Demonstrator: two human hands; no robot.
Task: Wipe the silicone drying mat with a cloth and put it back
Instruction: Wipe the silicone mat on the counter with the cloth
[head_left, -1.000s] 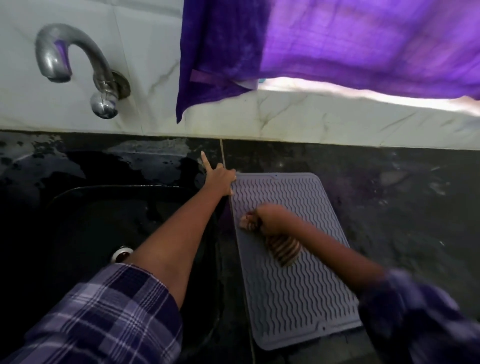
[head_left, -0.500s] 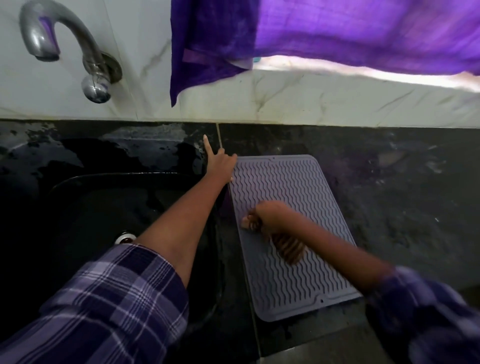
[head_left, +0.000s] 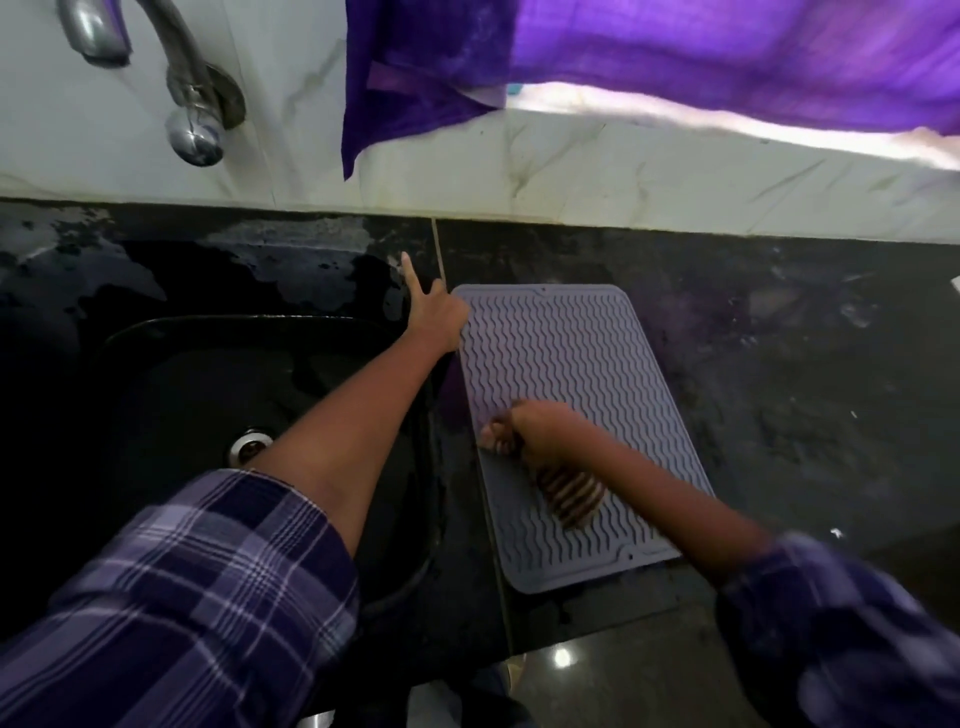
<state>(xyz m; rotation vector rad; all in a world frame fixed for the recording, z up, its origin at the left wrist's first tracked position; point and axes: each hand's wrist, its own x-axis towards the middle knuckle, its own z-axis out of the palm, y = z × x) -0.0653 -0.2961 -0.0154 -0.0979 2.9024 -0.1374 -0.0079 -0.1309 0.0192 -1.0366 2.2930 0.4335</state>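
A grey silicone drying mat (head_left: 563, 358) with wavy ridges lies flat on the black counter, right of the sink. My right hand (head_left: 535, 428) is closed around a brown striped cloth (head_left: 569, 493) and presses it on the mat's near left part; most of the cloth trails under my wrist. My left hand (head_left: 434, 317) rests on the mat's far left corner, one finger stretched out onto the counter, the other fingers hidden.
A black sink (head_left: 249, 415) with a metal drain (head_left: 251, 447) lies left of the mat. A chrome tap (head_left: 192, 98) sticks out of the white marble wall. A purple curtain (head_left: 649, 57) hangs above the counter (head_left: 805, 364). The counter's front edge runs just below the mat.
My right hand has drawn the cloth toward me along the mat's left side. The left hand stays on the far corner. My head has tipped so the view sits lower.
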